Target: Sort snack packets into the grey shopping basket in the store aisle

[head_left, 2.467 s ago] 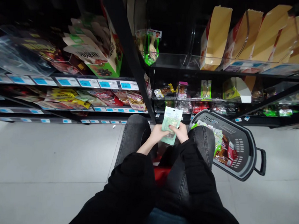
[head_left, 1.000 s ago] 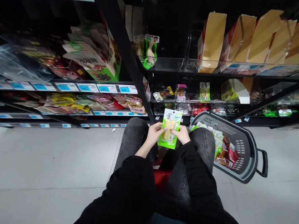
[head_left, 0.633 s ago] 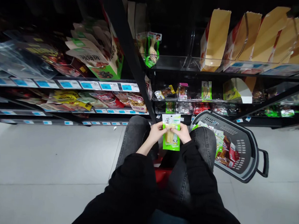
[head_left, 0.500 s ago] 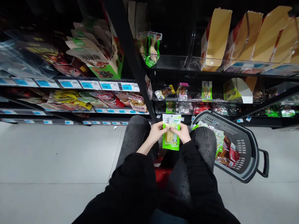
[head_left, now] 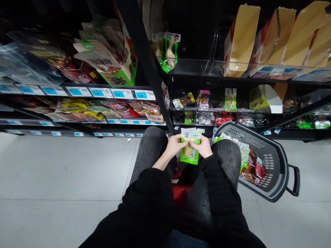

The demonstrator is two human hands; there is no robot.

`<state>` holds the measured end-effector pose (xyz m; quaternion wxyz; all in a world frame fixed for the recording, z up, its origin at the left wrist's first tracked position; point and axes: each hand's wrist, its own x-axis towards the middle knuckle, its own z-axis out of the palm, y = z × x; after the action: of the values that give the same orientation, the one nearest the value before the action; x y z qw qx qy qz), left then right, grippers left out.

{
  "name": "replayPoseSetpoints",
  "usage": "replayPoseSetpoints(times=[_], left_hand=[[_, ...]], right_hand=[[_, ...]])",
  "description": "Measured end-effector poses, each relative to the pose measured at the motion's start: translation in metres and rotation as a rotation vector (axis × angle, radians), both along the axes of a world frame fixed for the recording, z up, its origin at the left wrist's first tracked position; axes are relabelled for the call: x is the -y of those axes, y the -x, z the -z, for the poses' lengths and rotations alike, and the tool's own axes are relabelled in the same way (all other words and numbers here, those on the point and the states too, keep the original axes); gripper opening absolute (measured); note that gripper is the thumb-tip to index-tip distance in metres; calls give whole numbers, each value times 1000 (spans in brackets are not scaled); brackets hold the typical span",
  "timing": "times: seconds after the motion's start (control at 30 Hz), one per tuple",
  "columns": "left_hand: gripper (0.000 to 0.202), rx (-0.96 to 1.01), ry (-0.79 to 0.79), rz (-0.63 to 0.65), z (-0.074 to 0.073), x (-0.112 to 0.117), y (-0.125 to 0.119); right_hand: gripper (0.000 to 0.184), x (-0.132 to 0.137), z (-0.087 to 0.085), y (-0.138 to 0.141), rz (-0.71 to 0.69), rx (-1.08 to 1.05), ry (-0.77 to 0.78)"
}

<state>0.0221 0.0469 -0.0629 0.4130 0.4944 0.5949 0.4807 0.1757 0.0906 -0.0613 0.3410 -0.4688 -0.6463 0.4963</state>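
Between my knees I hold a green and white snack packet (head_left: pixel 190 155) upright, with pale yellow pieces showing through its clear front and a panda printed low on it. My left hand (head_left: pixel 174 144) grips its left edge, thumb across the front. On the other edge my right hand (head_left: pixel 205 147) pinches it the same way, and the two thumbs nearly meet. The fingers behind the packet are hidden. Close to my right knee stands a grey shopping basket (head_left: pixel 278 161) with several green, red and brown snack packets (head_left: pixel 249 164) in it.
Ahead are black shelves with snack packets (head_left: pixel 121 109), price tags (head_left: pixel 111 93) and a box with a green base (head_left: pixel 119 76). Open cardboard boxes (head_left: pixel 242 39) line the upper right shelf. A black upright post (head_left: pixel 147 51) divides the shelving. Pale floor tiles (head_left: pixel 67 178) lie below.
The packet's top edge now looks creased and bent where it was flatter before. My thumbs have shifted slightly on its front. The whole view has moved a little.
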Motion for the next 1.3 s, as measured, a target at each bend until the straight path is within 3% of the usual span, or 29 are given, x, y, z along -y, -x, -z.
replayPoseSetpoints(times=[0.33,0.77,0.87,1.07,1.3], left_hand=[[20,-209,36,-79,-9,8,-5],[11,-307,32,-171,-12,9,-8],[17,-256,20,-138,-10,7,-6],[28,-130,24,6,-4,1,-2],[16,-276,98,23,-5,1,1]], right_hand=[[31,6,-3,3,9,138,-57],[18,14,-9,8,3,224,-312],[19,12,-6,7,37,191,-268],[33,3,5,1,26,66,12],[27,3,0,2,-43,282,-66]])
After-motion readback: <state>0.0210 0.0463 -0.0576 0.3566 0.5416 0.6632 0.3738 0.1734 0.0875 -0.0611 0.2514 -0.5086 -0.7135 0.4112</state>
